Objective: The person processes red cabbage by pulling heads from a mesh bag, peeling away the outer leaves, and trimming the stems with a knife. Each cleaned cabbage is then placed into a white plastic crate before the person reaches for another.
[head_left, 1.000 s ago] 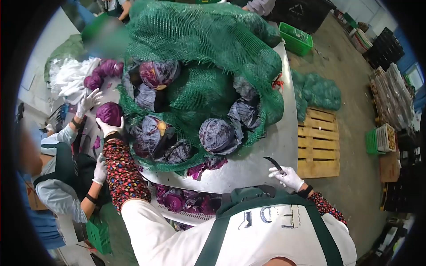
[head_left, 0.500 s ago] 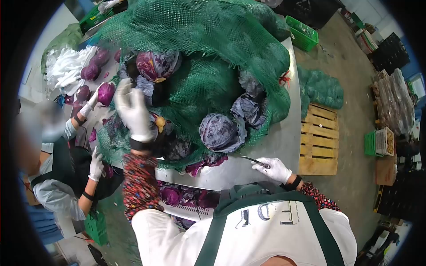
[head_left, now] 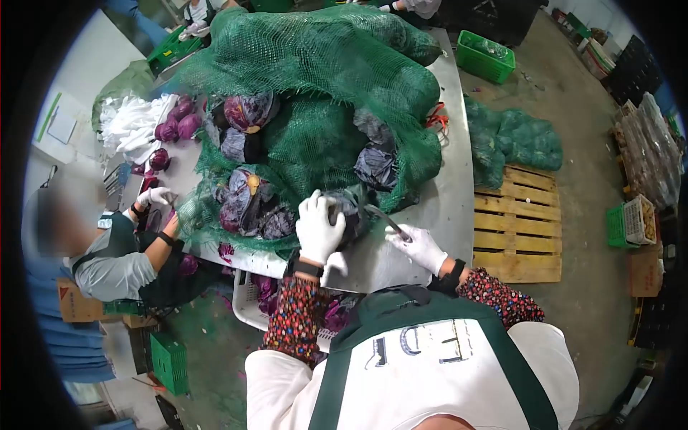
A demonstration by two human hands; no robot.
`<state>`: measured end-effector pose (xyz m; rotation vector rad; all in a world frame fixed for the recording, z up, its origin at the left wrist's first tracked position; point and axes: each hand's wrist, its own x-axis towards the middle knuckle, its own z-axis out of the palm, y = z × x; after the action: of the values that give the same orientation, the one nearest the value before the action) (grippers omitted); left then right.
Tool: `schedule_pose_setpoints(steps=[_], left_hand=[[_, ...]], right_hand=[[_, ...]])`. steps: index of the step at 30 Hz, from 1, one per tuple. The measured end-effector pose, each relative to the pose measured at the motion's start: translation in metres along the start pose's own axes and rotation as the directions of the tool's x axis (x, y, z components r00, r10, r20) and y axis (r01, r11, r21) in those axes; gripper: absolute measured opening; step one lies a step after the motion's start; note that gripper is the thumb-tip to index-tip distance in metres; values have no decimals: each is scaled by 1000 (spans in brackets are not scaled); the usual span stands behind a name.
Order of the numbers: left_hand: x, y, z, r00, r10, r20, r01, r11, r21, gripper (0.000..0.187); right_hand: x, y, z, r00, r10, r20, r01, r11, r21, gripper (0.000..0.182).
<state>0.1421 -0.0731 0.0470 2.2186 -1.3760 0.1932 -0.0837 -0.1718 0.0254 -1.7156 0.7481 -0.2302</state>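
Observation:
My left hand [head_left: 319, 228], in a white glove, presses with curled fingers against the left side of a red cabbage [head_left: 350, 213] near the front edge of the metal table. My right hand [head_left: 419, 249], also gloved, grips a knife [head_left: 382, 216] by its handle. Its dark, narrow blade reaches up and left to the cabbage; whether the tip is in it is hidden. More red cabbages [head_left: 251, 112] with dull outer leaves lie in the open green mesh sack [head_left: 308, 136] beyond my hands.
A co-worker [head_left: 118, 251] stands at the left, gloved hands at the table. Peeled purple cabbages [head_left: 167, 130] lie beside white gloves [head_left: 129, 123]. Below the table edge is a white crate [head_left: 246, 304] with purple leaves. At right are a wooden pallet [head_left: 519, 244] and filled green sacks [head_left: 512, 140].
My left hand has come right and down from above the sack onto the cabbage. My right hand has brought the knife up to it. The view has shifted, and the co-worker's hands have moved.

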Motion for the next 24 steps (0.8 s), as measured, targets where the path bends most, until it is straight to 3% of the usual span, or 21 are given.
schedule_pose_setpoints(steps=[2, 3, 4, 6, 7, 10, 11, 12, 13, 14, 16, 17, 18, 20, 21, 22, 23, 24], left_hand=[[-31, 9, -23, 999, -21, 29, 20, 1000, 13, 42], [-46, 11, -32, 997, -58, 45, 58, 998, 10, 48], [-62, 13, -39, 993, -98, 59, 97, 995, 8, 54], [-99, 18, -45, 973, -226, 53, 230, 970, -81, 77], [-116, 17, -43, 963, -267, 49, 269, 962, -45, 79], [-152, 5, -33, 945, -324, 50, 323, 946, 38, 87], [-157, -1, -30, 924, -380, 49, 382, 903, -198, 86], [-163, -6, -29, 901, -431, 58, 413, 806, -425, 85], [-169, -12, -31, 816, -482, 321, 522, 372, -768, 75], [-168, -5, -40, 780, -501, 375, 557, 280, -782, 62], [-182, -11, -25, 862, -448, 236, 464, 511, -723, 57], [-180, -2, -20, 835, -486, 259, 467, 375, -801, 57], [-175, 12, -19, 832, -496, 249, 436, 308, -846, 68], [-161, 25, -15, 936, -347, 54, 284, 657, -698, 75], [-146, 37, -20, 979, -203, -6, 160, 792, -589, 81], [-144, 22, 7, 985, -160, 69, 170, 787, -593, 84], [-146, 5, 38, 997, -11, 80, 43, 912, -408, 85], [-145, 6, 45, 993, 65, 102, -31, 951, -308, 85]], right_hand=[[9, 8, 10, 997, -26, -67, 29, 999, 41, 42], [15, 3, 8, 999, 21, 42, -18, 998, -64, 61], [17, 4, 16, 998, 17, 61, -13, 998, -55, 61], [23, -4, 35, 993, -118, 27, 120, 989, -90, 78], [23, -12, 37, 989, -33, 145, 42, 997, -62, 91], [33, 5, 76, 959, -206, 195, 241, 954, -176, 90], [31, -1, 81, 955, -207, 211, 245, 954, -171, 90], [29, -9, 83, 952, -180, 249, 229, 956, -185, 79], [27, -14, 83, 947, -155, 282, 217, 955, -201, 69], [27, -13, 84, 944, -160, 288, 223, 954, -202, 69], [26, -6, 83, 953, -201, 225, 252, 941, -226, 43], [22, 1, 81, 943, -308, 124, 329, 918, -220, 30], [16, 0, 72, 950, -291, 112, 309, 928, -210, 26], [2, 3, 51, 934, -349, 74, 351, 936, -24, 22], [-2, 7, 43, 880, -474, 34, 475, 877, -72, 23], [-7, 11, 38, 885, -465, 37, 466, 881, -81, 23], [-13, 14, 33, 848, -529, 5, 527, 843, -108, 23], [-17, 17, 28, 804, -594, -26, 586, 799, -135, 24]])
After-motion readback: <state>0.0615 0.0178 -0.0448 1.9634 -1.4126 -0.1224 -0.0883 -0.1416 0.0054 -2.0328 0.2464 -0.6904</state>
